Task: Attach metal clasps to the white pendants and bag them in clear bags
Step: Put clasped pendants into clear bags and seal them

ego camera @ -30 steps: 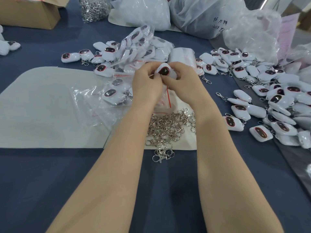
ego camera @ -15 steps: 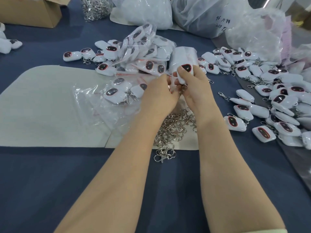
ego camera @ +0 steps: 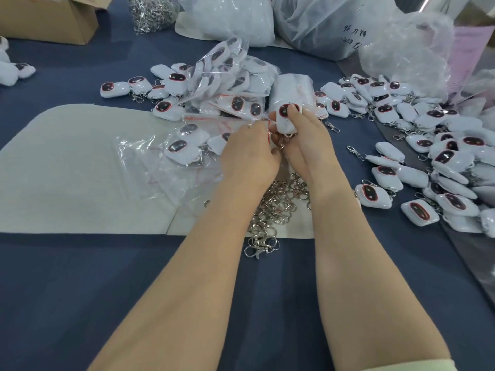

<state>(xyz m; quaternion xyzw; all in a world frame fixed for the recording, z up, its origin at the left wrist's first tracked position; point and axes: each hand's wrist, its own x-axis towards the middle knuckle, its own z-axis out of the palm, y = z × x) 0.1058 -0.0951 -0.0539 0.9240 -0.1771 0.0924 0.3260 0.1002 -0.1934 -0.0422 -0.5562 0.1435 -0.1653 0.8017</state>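
Midway: right hand (ego camera: pixel 302 145) gripping white pendant (ego camera: pixel 286 119) at centre, left hand (ego camera: pixel 251 153) pinching its clasp (ego camera: pixel 282 144); bagged pendants (ego camera: pixel 230 76) at 11 o'clock, unbagged pile (ego camera: pixel 428 162) at 3 o'clock.

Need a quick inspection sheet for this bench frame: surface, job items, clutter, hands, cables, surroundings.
Surface: blue tablecloth with a pale felt mat on it.
Job's things: white pendant held up; loose metal clasps on the mat; bagged pendants behind; unbagged pendants heaped at right.
Clutter: empty clear bags on the mat.
Hands: right hand grips the pendant; left hand pinches at its lower end.
Cables: nothing seen.
Surroundings: cardboard box, large plastic sacks at the far edge.
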